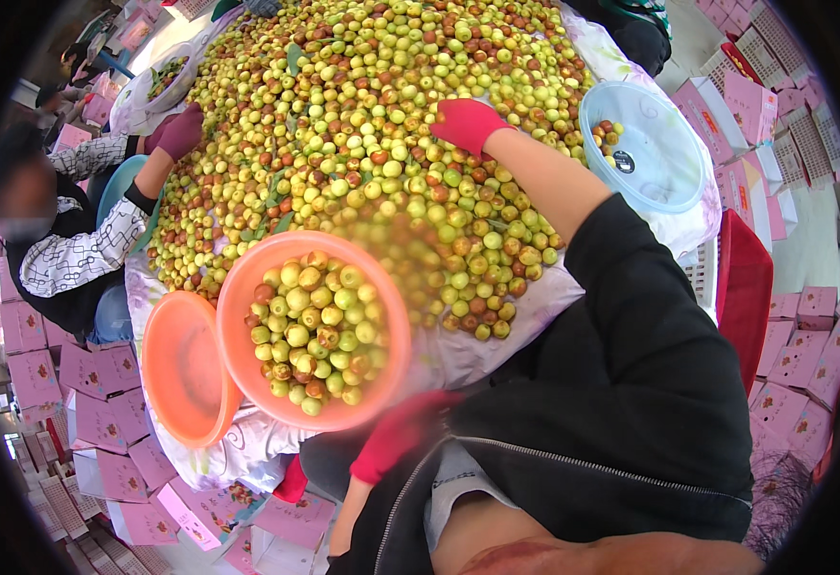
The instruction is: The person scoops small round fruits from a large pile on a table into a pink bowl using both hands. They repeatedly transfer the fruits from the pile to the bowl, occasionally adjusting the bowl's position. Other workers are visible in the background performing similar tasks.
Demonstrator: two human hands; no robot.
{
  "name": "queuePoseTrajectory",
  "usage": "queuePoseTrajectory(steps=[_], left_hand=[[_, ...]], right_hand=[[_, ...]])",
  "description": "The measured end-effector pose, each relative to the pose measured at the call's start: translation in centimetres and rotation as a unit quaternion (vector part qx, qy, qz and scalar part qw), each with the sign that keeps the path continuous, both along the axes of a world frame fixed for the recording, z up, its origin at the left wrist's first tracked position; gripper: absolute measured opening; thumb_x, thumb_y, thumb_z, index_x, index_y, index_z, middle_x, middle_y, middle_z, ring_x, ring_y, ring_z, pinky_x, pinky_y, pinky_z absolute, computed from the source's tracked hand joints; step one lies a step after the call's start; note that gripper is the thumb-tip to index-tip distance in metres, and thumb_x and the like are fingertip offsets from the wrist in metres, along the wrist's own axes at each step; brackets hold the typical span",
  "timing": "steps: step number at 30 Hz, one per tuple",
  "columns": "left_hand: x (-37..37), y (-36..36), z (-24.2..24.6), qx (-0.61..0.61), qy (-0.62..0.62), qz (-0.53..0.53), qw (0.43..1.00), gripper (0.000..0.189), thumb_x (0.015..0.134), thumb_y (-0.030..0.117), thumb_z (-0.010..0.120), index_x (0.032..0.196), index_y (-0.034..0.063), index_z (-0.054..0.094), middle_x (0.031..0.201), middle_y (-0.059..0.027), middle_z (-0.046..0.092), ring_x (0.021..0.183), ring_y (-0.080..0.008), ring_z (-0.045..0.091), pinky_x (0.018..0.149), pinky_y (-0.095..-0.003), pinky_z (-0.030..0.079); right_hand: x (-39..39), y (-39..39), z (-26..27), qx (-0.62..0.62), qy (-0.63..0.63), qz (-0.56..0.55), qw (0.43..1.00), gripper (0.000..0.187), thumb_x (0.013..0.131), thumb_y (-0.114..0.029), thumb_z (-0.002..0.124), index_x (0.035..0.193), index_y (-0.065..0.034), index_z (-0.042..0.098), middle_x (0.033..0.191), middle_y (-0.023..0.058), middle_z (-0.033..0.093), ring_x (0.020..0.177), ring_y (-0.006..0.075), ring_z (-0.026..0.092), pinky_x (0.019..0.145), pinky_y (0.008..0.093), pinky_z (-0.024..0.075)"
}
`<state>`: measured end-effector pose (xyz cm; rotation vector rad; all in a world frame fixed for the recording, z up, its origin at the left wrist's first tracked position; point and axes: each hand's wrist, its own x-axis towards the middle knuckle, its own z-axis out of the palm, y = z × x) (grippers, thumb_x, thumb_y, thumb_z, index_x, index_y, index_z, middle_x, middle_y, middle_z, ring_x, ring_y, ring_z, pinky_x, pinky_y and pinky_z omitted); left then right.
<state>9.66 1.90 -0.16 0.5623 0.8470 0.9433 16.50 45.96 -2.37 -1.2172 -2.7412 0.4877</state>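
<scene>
A large heap of green and reddish-brown jujubes [362,154] covers the cloth-topped table. My right hand [471,128], in a red glove, reaches over the heap, fingers down at the fruit and hidden from view. Blurred, my left hand [407,433] in a matching glove is beside the front of my black jacket, just below an orange plastic basin [229,287]; its grip is unclear. Jujubes [319,323] partly fill that basin. Against its left side a second orange basin [184,370] stands tilted, with no fruit visible inside.
On the right edge sits a pale blue basin [660,158] holding a few jujubes. A co-worker's purple-gloved hand [181,133] touches the heap's left side, near a teal basin [114,190]. Pink cartons [793,381] and white plastic crates [60,496] crowd the floor.
</scene>
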Motion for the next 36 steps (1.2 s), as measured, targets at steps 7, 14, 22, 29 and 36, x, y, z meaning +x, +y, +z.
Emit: queuePoseTrajectory(steps=[7,14,22,29,36], left_hand=[[4.0,4.5,-6.5,-0.132,-0.182,0.042,0.974,0.05,0.096,0.021,0.055,0.138,0.0017,0.038,0.134,-0.0132,0.05,0.126,-0.025,0.047,0.107,-0.0377,0.038],[2.7,6.3,-8.7,-0.058,-0.204,0.035,0.977,0.054,0.095,0.023,0.057,0.141,0.0051,0.034,0.135,-0.013,0.047,0.123,-0.0268,0.049,0.102,-0.0427,0.043],[3.8,7.2,-8.1,0.151,0.02,0.035,0.988,0.05,0.088,0.029,0.064,0.13,0.0132,0.042,0.112,-0.0082,0.052,0.1,-0.0238,0.055,0.083,-0.0387,0.048],[2.7,6.6,-7.9,-0.12,-0.222,0.051,0.966,0.02,0.09,0.015,0.058,0.108,0.0101,0.052,0.088,-0.0037,0.051,0.078,-0.0156,0.049,0.065,-0.0272,0.043],[2.4,7.0,-11.8,-0.118,-0.012,0.121,0.986,0.013,0.09,0.016,0.056,0.101,0.0091,0.053,0.076,-0.0029,0.048,0.056,-0.0139,0.041,0.047,-0.0267,0.032]], right_hand=[[-2.4,-14.6,4.8,-0.338,0.29,0.098,0.89,0.042,0.083,-0.039,0.068,0.106,-0.0042,0.061,0.092,0.0098,0.065,0.085,0.0214,0.063,0.076,0.0338,0.0508],[-1.7,-22.0,4.3,-0.1,0.359,0.226,0.9,0.031,0.083,-0.032,0.069,0.1,-0.008,0.061,0.092,0.0097,0.058,0.083,0.0271,0.061,0.067,0.0387,0.0498],[10.1,-22.9,2.2,-0.119,0.186,0.32,0.921,0.04,0.081,-0.036,0.068,0.11,-0.0096,0.062,0.122,0.0145,0.054,0.115,0.0332,0.051,0.097,0.0464,0.0418],[9.3,-12.7,-0.9,0.048,0.119,-0.027,0.991,0.061,0.086,-0.042,0.061,0.135,-0.0106,0.047,0.143,0.0187,0.04,0.131,0.0381,0.037,0.107,0.0489,0.0308],[0.5,-10.7,-5.9,0.093,-0.002,-0.117,0.989,0.073,0.087,-0.061,0.045,0.144,-0.0178,0.036,0.151,0.0138,0.029,0.141,0.0374,0.02,0.108,0.0685,0.0077]])
